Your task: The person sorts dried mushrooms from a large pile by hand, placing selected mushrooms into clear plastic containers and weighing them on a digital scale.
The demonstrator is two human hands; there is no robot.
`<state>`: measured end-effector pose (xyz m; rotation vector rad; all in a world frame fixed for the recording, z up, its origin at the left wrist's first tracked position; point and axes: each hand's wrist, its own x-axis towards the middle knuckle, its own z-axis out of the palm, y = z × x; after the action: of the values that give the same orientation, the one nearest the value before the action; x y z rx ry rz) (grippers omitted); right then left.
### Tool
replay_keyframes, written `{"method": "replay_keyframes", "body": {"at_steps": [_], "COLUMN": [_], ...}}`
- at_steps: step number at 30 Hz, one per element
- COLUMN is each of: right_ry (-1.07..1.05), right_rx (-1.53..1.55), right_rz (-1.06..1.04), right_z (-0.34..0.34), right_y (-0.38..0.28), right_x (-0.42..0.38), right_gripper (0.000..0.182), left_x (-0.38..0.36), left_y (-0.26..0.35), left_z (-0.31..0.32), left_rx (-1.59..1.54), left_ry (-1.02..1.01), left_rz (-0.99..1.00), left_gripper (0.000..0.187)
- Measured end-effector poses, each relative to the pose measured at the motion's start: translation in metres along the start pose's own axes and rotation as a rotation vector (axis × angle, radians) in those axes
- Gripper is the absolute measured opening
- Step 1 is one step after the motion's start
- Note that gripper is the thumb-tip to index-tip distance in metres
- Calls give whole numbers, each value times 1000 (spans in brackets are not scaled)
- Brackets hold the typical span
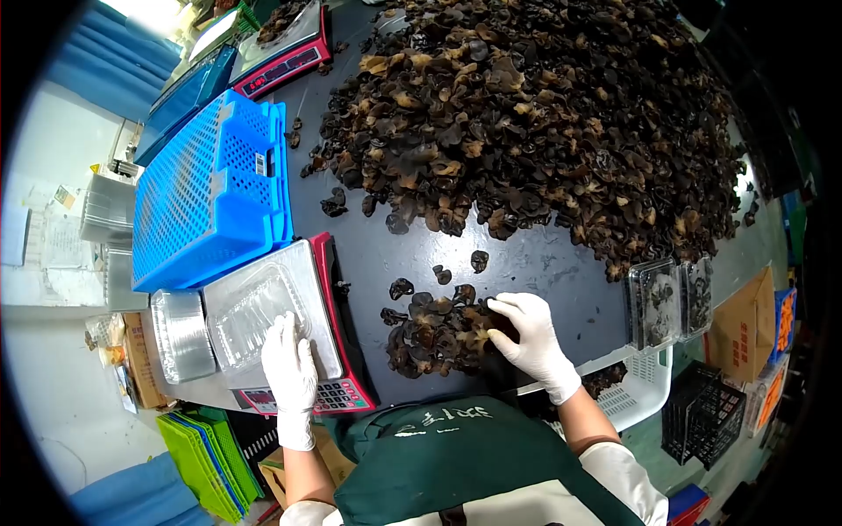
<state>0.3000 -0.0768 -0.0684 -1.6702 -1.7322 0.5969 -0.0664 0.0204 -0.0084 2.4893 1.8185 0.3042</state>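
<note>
My left hand [289, 364], in a white glove, rests on the near edge of a clear plastic tray [250, 316] that sits on a red-trimmed scale [324, 351]. My right hand [531, 337], also gloved, lies on a small heap of dark dried fungus [430, 333] on the dark table, its fingers curled over the pieces. A very large pile of the same fungus [544, 114] covers the far part of the table.
Blue perforated crates [210, 193] lie at the left. A stack of empty clear trays [180, 337] stands beside the scale. Filled clear packs [671, 298] sit on a white basket [645, 386] at the right. A second scale [285, 48] stands at the far left.
</note>
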Motion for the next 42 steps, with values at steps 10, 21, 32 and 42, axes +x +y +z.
{"method": "replay_keyframes", "body": {"at_steps": [10, 21, 32, 42], "right_ry": [-10, -291, -105, 125], "right_rx": [-103, -196, -149, 1473], "right_rz": [39, -376, -428, 668], "right_z": [-3, 31, 47, 17], "right_y": [26, -11, 12, 12], "right_x": [-41, 18, 17, 17], "right_gripper": [98, 95, 48, 38], "left_x": [-23, -34, -16, 16], "left_y": [91, 115, 120, 86], "left_z": [11, 116, 110, -9], "left_rx": [-543, -519, -605, -862], "left_ry": [-347, -187, -136, 162], "left_rz": [140, 404, 324, 62], "left_gripper": [97, 113, 51, 27]}}
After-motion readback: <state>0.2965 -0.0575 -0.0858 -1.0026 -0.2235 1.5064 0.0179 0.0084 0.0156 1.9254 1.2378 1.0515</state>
